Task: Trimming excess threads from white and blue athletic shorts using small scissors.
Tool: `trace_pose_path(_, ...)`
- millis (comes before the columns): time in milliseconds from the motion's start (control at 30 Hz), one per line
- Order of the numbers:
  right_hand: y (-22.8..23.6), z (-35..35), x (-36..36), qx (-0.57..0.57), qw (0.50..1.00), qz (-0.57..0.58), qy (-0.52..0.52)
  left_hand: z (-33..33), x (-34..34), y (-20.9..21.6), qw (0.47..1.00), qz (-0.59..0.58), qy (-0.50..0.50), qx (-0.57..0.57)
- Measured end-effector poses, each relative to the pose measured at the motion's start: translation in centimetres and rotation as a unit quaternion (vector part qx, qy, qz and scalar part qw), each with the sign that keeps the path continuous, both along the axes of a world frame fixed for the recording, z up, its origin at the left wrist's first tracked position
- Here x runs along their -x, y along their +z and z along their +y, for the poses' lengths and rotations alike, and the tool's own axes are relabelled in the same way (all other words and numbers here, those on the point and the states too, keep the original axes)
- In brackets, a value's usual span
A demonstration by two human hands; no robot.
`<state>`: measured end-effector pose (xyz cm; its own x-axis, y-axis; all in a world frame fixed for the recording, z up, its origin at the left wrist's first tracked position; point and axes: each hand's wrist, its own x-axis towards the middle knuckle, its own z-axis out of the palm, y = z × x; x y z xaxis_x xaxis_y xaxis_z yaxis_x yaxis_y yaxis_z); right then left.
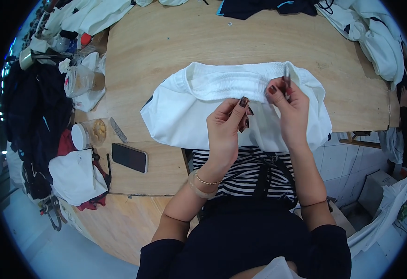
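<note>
A white garment (185, 116) with a gathered elastic waistband (231, 86) lies across the near table edge, its waist opening turned up. My left hand (226, 121) pinches at the lower edge of the waistband, thumb against forefinger, the other fingers curled. Just right of it, my right hand (289, 100) is closed over the right part of the waistband. A small slim metallic thing (286, 73) sticks up from its fingers, too blurred to name. Whether a thread runs between the hands I cannot tell.
On the left of the wooden table (166, 51) are a dark phone (129, 158), a thin blade-like grey piece (118, 129), a lidded jar (89, 133) and a folded white cloth (78, 176). White garments (375, 46) lie at the far right, a navy one (268, 7) at the back.
</note>
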<state>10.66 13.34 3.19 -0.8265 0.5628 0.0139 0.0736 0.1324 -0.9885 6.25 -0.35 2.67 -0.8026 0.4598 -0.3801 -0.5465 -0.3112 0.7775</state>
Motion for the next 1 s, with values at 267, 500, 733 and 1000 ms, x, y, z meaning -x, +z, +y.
trace_pose_path(267, 0.8, -0.7, -0.1, -0.147, 0.986, 0.012, 0.077, 0.3, -0.4, 0.2, 0.995, 0.088, 0.000, 0.039)
trace_pose_path(500, 1.0, 0.0, 0.3, 0.140, 0.989, 0.043, 0.025, 0.2, -0.4, -0.3, 0.994, 0.104, -0.005, 0.042)
trace_pose_path(733, 1.1, -0.9, 0.3, -0.177, 0.980, -0.005, 0.087, 0.3, -0.4, -0.2, 0.996, 0.084, -0.001, 0.035)
trace_pose_path(1000, 1.0, 0.6, -0.3, 0.091, 0.994, 0.045, 0.051, -0.2, -0.4, -0.4, 0.998, 0.056, -0.001, 0.026)
